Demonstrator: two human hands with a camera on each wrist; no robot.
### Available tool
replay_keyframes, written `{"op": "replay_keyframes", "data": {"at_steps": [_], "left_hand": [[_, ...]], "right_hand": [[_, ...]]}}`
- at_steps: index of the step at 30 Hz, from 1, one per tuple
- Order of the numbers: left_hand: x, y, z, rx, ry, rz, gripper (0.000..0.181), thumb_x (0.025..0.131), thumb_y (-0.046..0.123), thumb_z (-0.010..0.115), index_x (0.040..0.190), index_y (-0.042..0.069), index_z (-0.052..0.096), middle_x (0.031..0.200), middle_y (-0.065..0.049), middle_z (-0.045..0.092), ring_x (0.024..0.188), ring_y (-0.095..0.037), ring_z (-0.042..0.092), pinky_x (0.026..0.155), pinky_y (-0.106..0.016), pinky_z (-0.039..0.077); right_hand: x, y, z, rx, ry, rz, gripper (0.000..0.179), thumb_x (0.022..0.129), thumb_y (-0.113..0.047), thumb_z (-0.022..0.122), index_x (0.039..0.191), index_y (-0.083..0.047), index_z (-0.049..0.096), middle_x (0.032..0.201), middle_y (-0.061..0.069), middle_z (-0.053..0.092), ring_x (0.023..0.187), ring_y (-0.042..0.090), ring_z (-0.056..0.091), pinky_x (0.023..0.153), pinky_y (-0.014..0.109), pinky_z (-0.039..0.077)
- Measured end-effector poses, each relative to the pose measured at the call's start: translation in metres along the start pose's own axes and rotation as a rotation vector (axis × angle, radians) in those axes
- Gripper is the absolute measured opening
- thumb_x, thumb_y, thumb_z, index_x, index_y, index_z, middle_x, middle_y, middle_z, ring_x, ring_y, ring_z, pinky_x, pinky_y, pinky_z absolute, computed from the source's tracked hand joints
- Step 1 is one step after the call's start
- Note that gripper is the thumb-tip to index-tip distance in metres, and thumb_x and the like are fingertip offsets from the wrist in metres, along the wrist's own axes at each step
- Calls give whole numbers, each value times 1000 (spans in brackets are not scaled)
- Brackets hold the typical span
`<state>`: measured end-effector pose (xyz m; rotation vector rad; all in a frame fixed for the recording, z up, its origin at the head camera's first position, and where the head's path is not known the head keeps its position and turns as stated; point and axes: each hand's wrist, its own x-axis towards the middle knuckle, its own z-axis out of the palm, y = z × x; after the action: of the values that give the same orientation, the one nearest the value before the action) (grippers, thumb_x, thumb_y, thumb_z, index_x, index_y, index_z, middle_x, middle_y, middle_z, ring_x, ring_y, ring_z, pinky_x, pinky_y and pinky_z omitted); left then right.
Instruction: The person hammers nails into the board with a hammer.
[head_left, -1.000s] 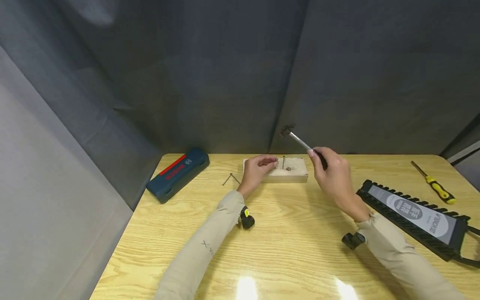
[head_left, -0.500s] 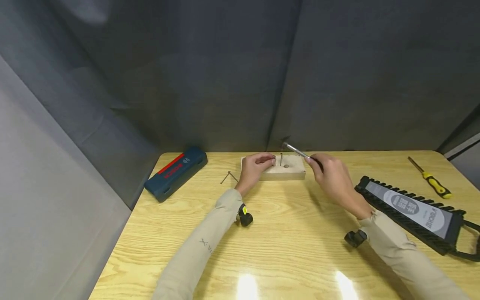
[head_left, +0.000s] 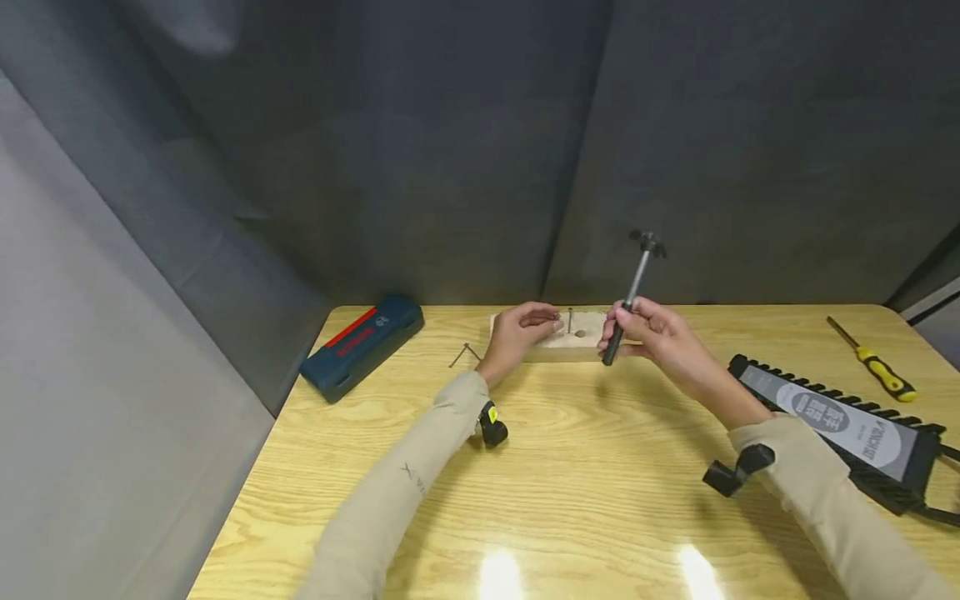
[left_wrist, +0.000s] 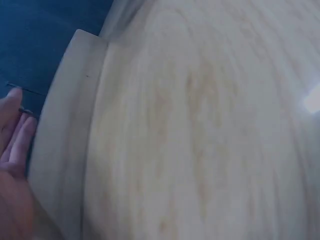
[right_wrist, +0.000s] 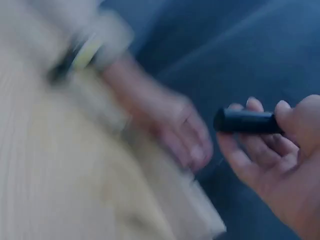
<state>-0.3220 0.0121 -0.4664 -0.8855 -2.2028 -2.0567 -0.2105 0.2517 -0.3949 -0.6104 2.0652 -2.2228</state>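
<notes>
A pale wooden block point(head_left: 558, 354) lies near the table's back edge. My left hand point(head_left: 521, 333) is over its left part, thumb and fingertips pinching a nail point(left_wrist: 26, 111), whose head shows in the left wrist view. Just right of these fingertips another nail point(head_left: 570, 320) stands upright in the block. Beside it is a small dark round spot; I cannot tell what it is. My right hand point(head_left: 652, 333) grips a claw hammer point(head_left: 637, 275) by its black handle at the block's right end, head up. In the right wrist view the handle's butt point(right_wrist: 240, 121) shows between thumb and fingers.
Loose nails point(head_left: 466, 353) lie left of the block. A blue Bosch case point(head_left: 362, 348) sits at the table's left. On the right are a black rack point(head_left: 825, 425) with a grey label and a yellow-and-black screwdriver point(head_left: 873, 362). A dark curtain point(head_left: 450, 167) hangs behind the table.
The hammer's head has swung up and to the right, away from above the upright nail, and its handle now stands steeper. My left hand stays at the block.
</notes>
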Motion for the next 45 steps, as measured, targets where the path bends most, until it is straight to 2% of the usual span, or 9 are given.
{"op": "replay_keyframes", "data": {"at_steps": [2, 6, 10, 17, 22, 29, 32, 36, 45], "left_hand": [[-2, 6, -6, -41, -10, -23, 31, 96, 6, 77, 126, -1, 70, 123, -20, 73, 111, -22, 73, 96, -28, 60], [-7, 23, -29, -50, 11, -14, 31, 99, 7, 73, 128, -2, 68, 127, -25, 69, 113, -22, 71, 98, -30, 59], [-14, 34, -62, 65, 44, -5, 26, 103, 11, 69, 126, 1, 71, 125, -21, 71, 111, -21, 70, 97, -31, 59], [-28, 24, -111, 222, 144, -156, 24, 103, 11, 68, 124, -2, 71, 120, -20, 73, 110, -37, 71, 100, -52, 58], [-38, 17, -126, 486, 123, -277, 26, 99, 12, 74, 121, -2, 72, 113, -17, 75, 106, -34, 71, 100, -48, 56], [-45, 19, -119, 679, 102, -313, 24, 95, 15, 79, 110, -3, 72, 102, -17, 75, 95, -33, 71, 89, -46, 58], [-44, 18, -111, 788, 104, -281, 21, 96, 20, 79, 96, 1, 72, 88, -13, 72, 81, -28, 68, 75, -42, 57], [-42, 17, -100, 921, 37, -276, 33, 97, 29, 78, 74, 9, 65, 67, -4, 62, 61, -19, 56, 58, -33, 47], [-29, 24, -90, 992, -26, -436, 62, 98, 23, 76, 48, 17, 39, 46, 6, 30, 46, -12, 30, 48, -28, 31]], "right_hand": [[-3, 8, 2, -280, 44, -25, 20, 113, -17, 49, 116, 1, 58, 95, 10, 65, 83, 17, 69, 74, 29, 62], [-12, 16, 4, -762, 150, -178, 12, 110, -9, 54, 111, -1, 62, 87, 10, 57, 69, 14, 50, 58, 25, 43], [-19, 12, 1, -988, 184, -288, 9, 108, -5, 57, 112, -4, 65, 92, 6, 56, 74, 13, 44, 62, 24, 37], [-23, 7, -9, -1047, 231, -267, 13, 108, -8, 58, 114, -2, 67, 90, 5, 59, 68, 14, 45, 59, 26, 38], [-22, 11, -12, -1065, 237, -296, 16, 105, -6, 62, 118, -1, 70, 88, 7, 61, 67, 12, 43, 56, 25, 36], [-26, 14, -12, -1088, 257, -252, 19, 106, -8, 62, 121, 1, 71, 92, 8, 65, 68, 14, 45, 57, 26, 38], [-27, 14, -11, -1087, 268, -235, 19, 107, -9, 62, 120, 1, 71, 93, 8, 65, 69, 16, 46, 57, 27, 38], [-26, 13, -10, -1094, 280, -236, 20, 106, -9, 63, 120, 2, 71, 91, 8, 64, 69, 16, 45, 57, 27, 37], [-19, 15, -4, -1093, 275, -275, 22, 103, -7, 66, 122, 2, 72, 91, 10, 66, 69, 15, 46, 58, 27, 38]]}}
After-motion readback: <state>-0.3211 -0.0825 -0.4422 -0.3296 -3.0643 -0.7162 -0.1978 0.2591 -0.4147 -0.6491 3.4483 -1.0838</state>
